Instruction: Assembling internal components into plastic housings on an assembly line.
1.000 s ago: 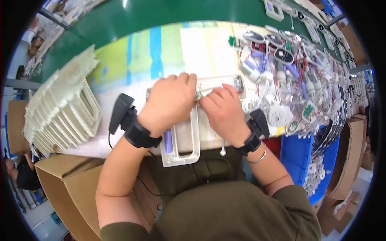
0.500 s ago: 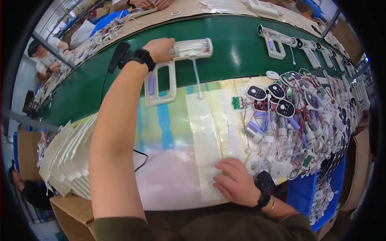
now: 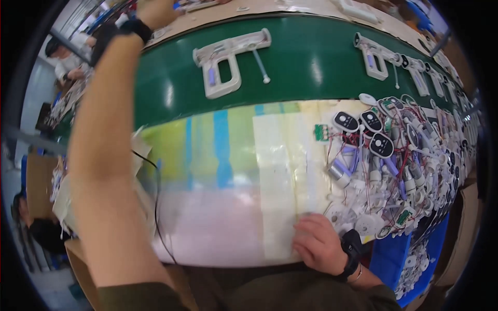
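My left hand (image 3: 158, 11) is raised at the upper left edge of the picture, past the green belt, and is smeared by motion. Whether it has anything in its fingers is not visible. A white handle-shaped plastic housing (image 3: 228, 57) lies on the green belt (image 3: 311, 57), apart from both hands. A purple cylinder shows in its grip, and a thin rod with a white ball end sticks out toward me. My right hand (image 3: 319, 244) rests on the worktop (image 3: 218, 223), its fingers loosely bent and apart, with nothing visible in them.
At the right, a heap of parts (image 3: 384, 166) holds black oval panels, red wires and purple-and-silver cylinders. More housings (image 3: 371, 57) stand on the belt at the far right. A blue bin (image 3: 386, 264) sits below the heap. A black cable (image 3: 157, 207) hangs beside my left arm.
My left hand has let go of the white housing and moved up and left, away from it. The housing now lies farther onto the belt. My right hand stays on the worktop.
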### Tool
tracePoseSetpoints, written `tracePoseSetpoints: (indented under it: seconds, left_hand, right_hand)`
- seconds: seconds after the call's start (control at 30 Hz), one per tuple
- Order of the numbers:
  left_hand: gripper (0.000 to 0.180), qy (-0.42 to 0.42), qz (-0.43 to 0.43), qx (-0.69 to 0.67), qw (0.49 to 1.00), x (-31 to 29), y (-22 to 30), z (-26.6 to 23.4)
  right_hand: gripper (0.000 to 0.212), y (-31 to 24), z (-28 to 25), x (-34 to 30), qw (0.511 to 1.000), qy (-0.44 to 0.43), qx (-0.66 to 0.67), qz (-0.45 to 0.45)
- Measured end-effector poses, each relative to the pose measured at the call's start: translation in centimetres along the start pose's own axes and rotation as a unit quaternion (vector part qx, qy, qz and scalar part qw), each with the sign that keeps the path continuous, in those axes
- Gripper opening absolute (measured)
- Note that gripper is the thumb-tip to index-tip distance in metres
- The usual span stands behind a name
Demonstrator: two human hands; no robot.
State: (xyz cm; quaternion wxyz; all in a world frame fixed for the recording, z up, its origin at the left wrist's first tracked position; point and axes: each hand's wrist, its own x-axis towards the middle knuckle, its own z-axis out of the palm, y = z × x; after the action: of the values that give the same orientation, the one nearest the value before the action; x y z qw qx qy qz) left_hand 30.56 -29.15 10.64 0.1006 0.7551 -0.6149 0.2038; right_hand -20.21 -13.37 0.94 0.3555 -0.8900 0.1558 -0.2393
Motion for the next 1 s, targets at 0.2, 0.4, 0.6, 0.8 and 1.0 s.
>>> tracePoseSetpoints:
  seconds: [0.2, 0.4, 0.6, 0.8, 1.0]
  left_hand:
    - [0.037, -0.278, -0.01, 0.227, 0.933, -7.0, 5.6, -18.9]
    - [0.013, -0.284, -0.048, 0.345, 0.894, -25.1, 9.0, -15.4]
    - [0.009, -0.16, 0.023, 0.389, 0.907, -25.4, 8.7, -12.8]
    - [0.013, -0.176, 0.13, -0.024, 0.975, -22.5, 15.5, -13.6]
    - [0.024, -0.341, 0.094, -0.16, 0.922, -23.2, 18.6, -8.3]
  right_hand:
    - [0.019, -1.2, -0.9, -1.4, 0.998, 0.018, -0.013, -0.058]
    - [0.019, -2.8, -0.8, -3.8, 0.994, 0.011, -0.024, -0.109]
    - [0.021, -4.9, -1.5, -7.0, 0.989, 0.018, -0.086, -0.122]
    - [0.019, -3.7, -2.5, -7.1, 0.989, 0.052, -0.102, -0.094]
    - [0.019, -4.0, -4.3, -6.9, 0.982, 0.097, -0.128, -0.096]
